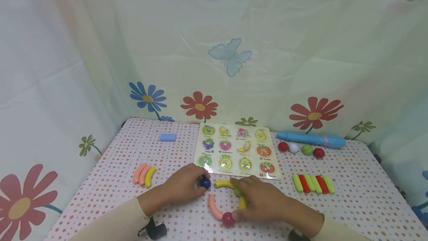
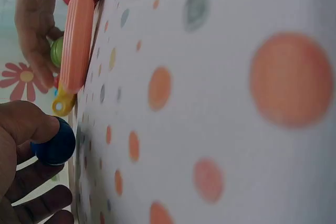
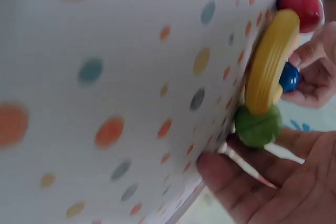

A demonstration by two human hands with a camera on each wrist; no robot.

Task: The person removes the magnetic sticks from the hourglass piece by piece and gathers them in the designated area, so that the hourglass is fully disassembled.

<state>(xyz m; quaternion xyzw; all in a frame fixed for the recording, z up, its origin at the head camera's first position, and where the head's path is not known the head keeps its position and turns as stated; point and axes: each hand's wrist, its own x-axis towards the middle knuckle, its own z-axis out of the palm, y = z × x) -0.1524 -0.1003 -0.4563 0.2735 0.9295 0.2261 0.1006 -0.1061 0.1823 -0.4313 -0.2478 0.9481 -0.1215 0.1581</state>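
My left hand (image 1: 185,184) pinches a dark blue ball (image 1: 205,183) between thumb and fingers, close above the table in the left wrist view. Right of it lies a curved arrangement: a yellow curved piece (image 1: 223,183), a green ball (image 1: 238,192), a second yellow curved piece (image 3: 272,61), a red ball (image 1: 228,219) and a pink curved piece (image 1: 214,207). The right hand (image 1: 262,198) reaches over its right side with loosely extended fingers. Its fingers are right by the green ball in the right wrist view; the thumb is near the red ball in the head view.
A fruit picture board (image 1: 235,154) lies behind the hands. At left are pink and yellow curved pieces (image 1: 143,174) and a blue block (image 1: 168,137). At right stand several green and red sticks (image 1: 313,183), a row of balls (image 1: 307,149) and a long blue tube (image 1: 311,139).
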